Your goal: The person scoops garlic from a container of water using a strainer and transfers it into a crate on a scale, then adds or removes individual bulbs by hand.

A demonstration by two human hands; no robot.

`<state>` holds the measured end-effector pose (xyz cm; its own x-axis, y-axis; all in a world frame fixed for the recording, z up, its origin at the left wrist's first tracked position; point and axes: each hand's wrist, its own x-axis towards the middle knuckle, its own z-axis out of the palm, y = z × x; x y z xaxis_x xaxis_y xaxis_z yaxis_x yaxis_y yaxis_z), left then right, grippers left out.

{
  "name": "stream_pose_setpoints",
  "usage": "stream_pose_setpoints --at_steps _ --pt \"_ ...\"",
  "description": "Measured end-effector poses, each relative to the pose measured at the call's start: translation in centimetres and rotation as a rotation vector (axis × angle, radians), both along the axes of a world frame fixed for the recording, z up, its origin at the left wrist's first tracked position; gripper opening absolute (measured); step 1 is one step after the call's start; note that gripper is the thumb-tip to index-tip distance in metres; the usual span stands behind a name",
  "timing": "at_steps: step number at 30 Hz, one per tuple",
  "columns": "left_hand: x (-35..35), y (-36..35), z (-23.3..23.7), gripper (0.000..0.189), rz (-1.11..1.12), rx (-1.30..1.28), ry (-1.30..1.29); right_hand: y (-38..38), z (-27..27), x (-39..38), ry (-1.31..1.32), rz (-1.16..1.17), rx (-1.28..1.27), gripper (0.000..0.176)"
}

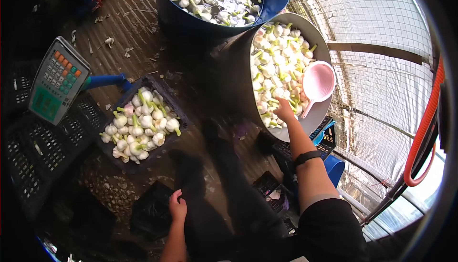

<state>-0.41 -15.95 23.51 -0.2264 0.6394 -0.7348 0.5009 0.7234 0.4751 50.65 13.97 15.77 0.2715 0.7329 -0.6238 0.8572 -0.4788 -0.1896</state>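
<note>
My right hand [285, 110] reaches over the near edge of a large round grey tub [317, 37] and is at the heap of garlic bulbs [273, 73] in it. Its fingers look apart, with no bulb seen in them. The bulbs are white with short green stems. A pink strainer [318, 82] with a handle lies at the tub's right side, just beyond that hand. My left hand [178, 206] hangs low by my leg, fingers partly spread and holding nothing.
A dark crate [183, 114] of garlic bulbs sits on a scale with a tilted keypad display [59, 81]. Behind is a blue tub [279, 0] with bulbs in water. Black crates [40, 150] stand left. Garlic scraps [112, 193] litter the floor. A red hose [426, 123] hangs right.
</note>
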Motion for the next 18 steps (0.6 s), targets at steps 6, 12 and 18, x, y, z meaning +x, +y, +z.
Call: stream_pose_setpoints --at_steps 6,12,18 --pt "3.0 2.1 -0.6 0.036 -0.216 0.072 0.113 2.7 -4.5 3.1 0.114 -0.091 -0.040 0.051" --pt "4.5 3.3 -1.0 0.034 -0.307 0.040 0.191 5.4 -7.7 0.7 0.161 -0.197 0.286 0.045" --pt "5.6 4.1 -0.8 0.034 -0.348 -0.012 0.214 8.9 -8.2 -3.3 0.382 -0.310 0.230 0.059"
